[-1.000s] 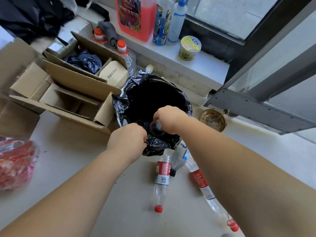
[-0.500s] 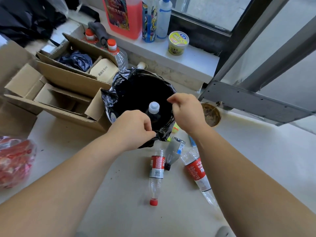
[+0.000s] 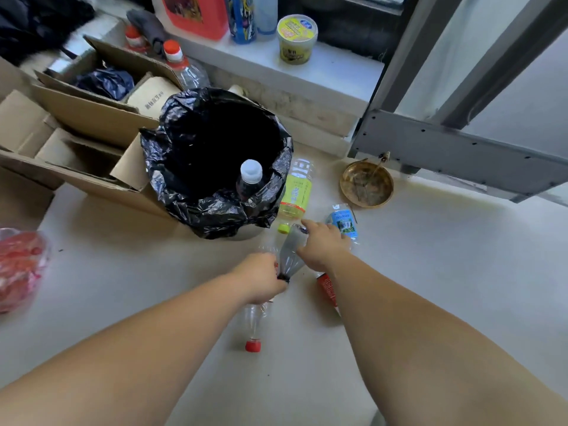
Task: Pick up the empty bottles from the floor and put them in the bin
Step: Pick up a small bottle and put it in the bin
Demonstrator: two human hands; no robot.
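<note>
The bin (image 3: 172, 155), lined with a black bag, stands on the floor with a white-capped bottle (image 3: 250, 176) upright inside it. In front of it lie several empty bottles. My left hand (image 3: 261, 279) is curled over the middle of a clear red-capped bottle (image 3: 253, 321). My right hand (image 3: 322, 244) grasps the upper end of a grey bottle (image 3: 289, 253) lying between both hands. A yellow-labelled bottle (image 3: 295, 195) rests against the bin. A blue-labelled bottle (image 3: 342, 222) lies just past my right hand. A red-labelled bottle (image 3: 326, 287) is mostly hidden under my right forearm.
Open cardboard boxes (image 3: 76, 124) crowd the bin's left side, with two red-capped bottles (image 3: 184, 69) behind them. A brass dish (image 3: 365, 186) sits on the floor to the right, under a grey metal frame (image 3: 461, 155). A red plastic bag (image 3: 18, 269) lies far left. Containers stand on the sill (image 3: 332, 69).
The white-capped bottle was let go and now stands in the bin. Both hands have dropped from the bin's rim to the bottles on the floor in front of it.
</note>
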